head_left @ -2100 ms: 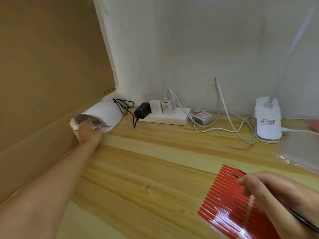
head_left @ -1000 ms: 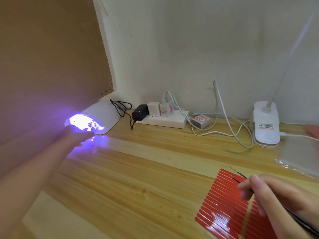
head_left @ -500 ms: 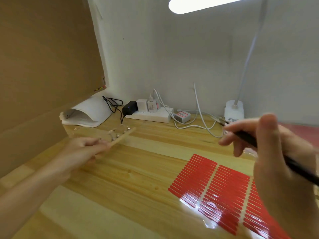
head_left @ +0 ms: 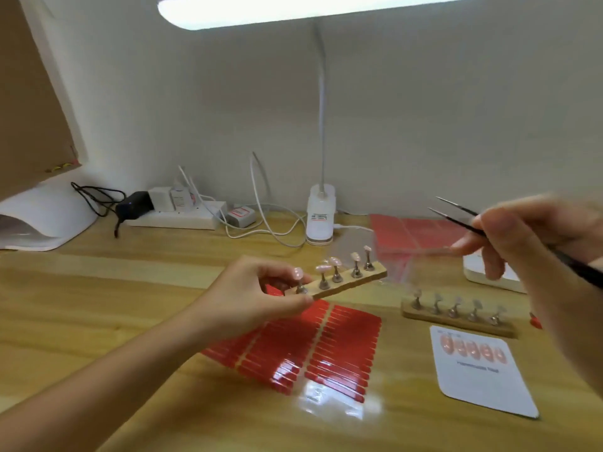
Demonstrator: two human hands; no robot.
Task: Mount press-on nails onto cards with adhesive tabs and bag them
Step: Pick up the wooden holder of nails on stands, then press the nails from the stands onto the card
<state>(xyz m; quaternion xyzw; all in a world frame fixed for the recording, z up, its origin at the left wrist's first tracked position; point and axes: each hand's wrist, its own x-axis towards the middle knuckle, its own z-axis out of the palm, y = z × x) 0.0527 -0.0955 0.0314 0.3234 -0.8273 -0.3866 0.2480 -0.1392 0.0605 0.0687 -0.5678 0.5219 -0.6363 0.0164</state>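
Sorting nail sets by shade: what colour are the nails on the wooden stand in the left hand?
Pale glossy pink, on the wooden stand the left hand holds; head view.

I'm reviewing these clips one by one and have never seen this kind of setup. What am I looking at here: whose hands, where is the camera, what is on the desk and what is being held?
There is no machine: a person works with bare hands, filmed by one camera worn on the head, looking down at a wooden desk. The left hand holds up a small wooden stand with pink press-on nails on metal pegs. The right hand grips black tweezers. On the desk lie a red sheet of adhesive tabs, a second stand with pale nails, and a white card that already carries a row of nails. At the back stand a desk lamp, a power strip and a white nail curing lamp.
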